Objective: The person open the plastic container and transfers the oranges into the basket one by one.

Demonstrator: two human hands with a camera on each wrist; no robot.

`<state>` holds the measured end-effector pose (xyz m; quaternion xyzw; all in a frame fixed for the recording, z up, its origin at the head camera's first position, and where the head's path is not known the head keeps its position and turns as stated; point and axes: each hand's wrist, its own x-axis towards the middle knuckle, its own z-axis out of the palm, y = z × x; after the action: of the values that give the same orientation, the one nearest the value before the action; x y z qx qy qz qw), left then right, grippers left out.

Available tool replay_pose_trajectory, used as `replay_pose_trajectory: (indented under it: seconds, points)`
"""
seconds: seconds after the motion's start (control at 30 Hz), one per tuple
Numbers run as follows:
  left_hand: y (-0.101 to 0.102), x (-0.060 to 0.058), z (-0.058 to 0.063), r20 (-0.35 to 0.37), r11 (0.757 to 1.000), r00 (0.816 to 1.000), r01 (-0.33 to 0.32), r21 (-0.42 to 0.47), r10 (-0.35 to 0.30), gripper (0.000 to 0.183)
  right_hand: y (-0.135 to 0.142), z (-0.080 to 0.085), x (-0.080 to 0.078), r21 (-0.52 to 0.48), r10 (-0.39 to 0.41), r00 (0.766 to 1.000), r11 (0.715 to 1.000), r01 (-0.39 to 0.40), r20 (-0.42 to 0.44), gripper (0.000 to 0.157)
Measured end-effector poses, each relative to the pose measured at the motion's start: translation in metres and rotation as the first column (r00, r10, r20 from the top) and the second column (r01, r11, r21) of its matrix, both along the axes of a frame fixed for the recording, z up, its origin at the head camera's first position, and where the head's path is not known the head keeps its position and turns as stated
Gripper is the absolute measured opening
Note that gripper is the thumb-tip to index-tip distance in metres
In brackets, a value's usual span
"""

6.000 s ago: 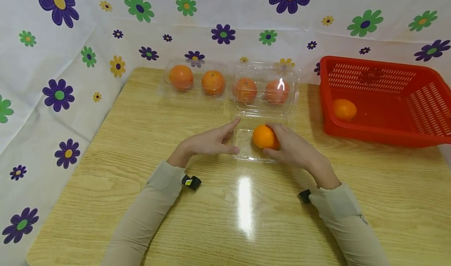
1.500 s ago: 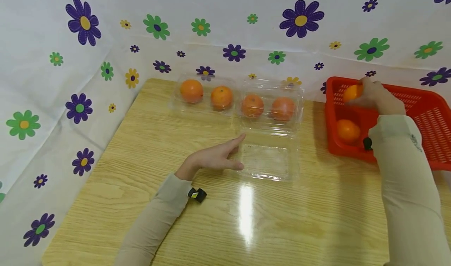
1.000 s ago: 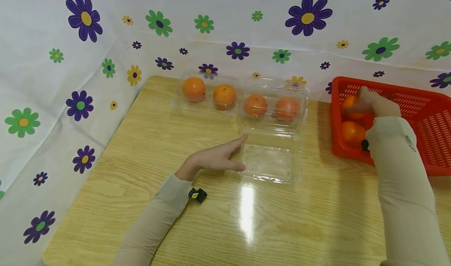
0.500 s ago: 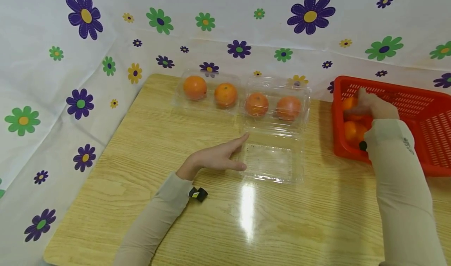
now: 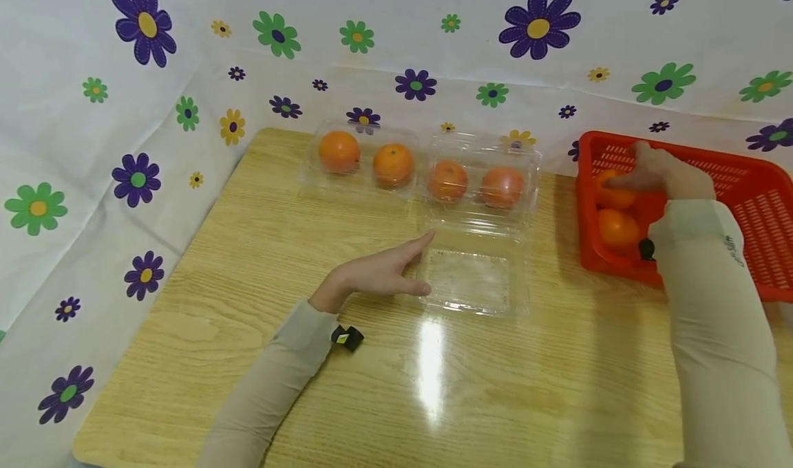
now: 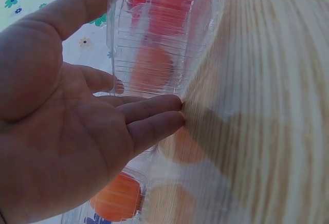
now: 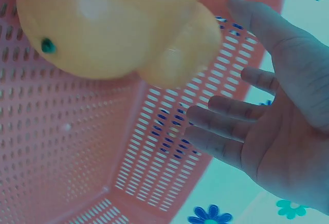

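My left hand [image 5: 378,273] lies at the left side of a clear plastic clamshell box [image 5: 471,282], which stands with its lid folded back. In the left wrist view its fingers [image 6: 149,124] are fairly straight, by the plastic. My right hand [image 5: 675,173] is over the left part of a red plastic basket [image 5: 596,260]. Two oranges sit there, a rear orange [image 5: 612,191] partly behind the fingers and a front orange [image 5: 618,230]. The right wrist view shows the right fingers [image 7: 221,144] spread apart from both oranges, holding nothing.
Along the back, a closed clear box [image 5: 365,182] contains two oranges. Two more oranges [image 5: 448,181] show through the raised lid. A white flowered cloth [image 5: 347,62] borders the wooden table [image 5: 248,261].
My right hand has carried the orange from the clamshell box to the basket's rear left, lowered it beside the other orange and let go. The left hand has stayed by the box.
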<state>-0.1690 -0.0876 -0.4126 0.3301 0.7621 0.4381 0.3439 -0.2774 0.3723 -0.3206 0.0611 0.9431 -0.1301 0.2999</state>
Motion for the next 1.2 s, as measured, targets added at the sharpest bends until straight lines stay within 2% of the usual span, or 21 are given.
replay_pose_trajectory:
  seconds: [0.23,0.53,0.67,0.97,1.2]
  points:
    - [0.002,0.000,-0.004,0.005,1.000,1.000,-0.013,0.020,0.013,0.096,-0.004,0.015,0.003,-0.039,0.022,1.000,0.999,-0.022,0.004,0.112]
    - [0.001,-0.002,-0.009,0.002,1.000,1.000,-0.025,-0.009,0.025,0.096,-0.023,0.015,0.021,0.032,0.094,0.985,0.995,-0.090,-0.142,0.091]
    - [0.000,-0.004,-0.009,-0.007,0.999,1.000,-0.029,-0.018,0.029,0.097,-0.034,0.012,0.027,0.023,0.122,0.972,0.993,-0.120,-0.202,0.084]
    - [0.001,-0.006,-0.009,-0.008,0.999,0.999,-0.033,-0.018,0.033,0.096,-0.063,0.009,0.048,0.044,0.171,0.935,0.985,-0.165,-0.312,0.082]
    - [0.001,-0.003,-0.004,0.018,1.000,1.000,-0.020,-0.010,0.020,0.096,-0.091,0.008,0.074,0.077,0.237,0.884,0.971,-0.225,-0.404,0.078]
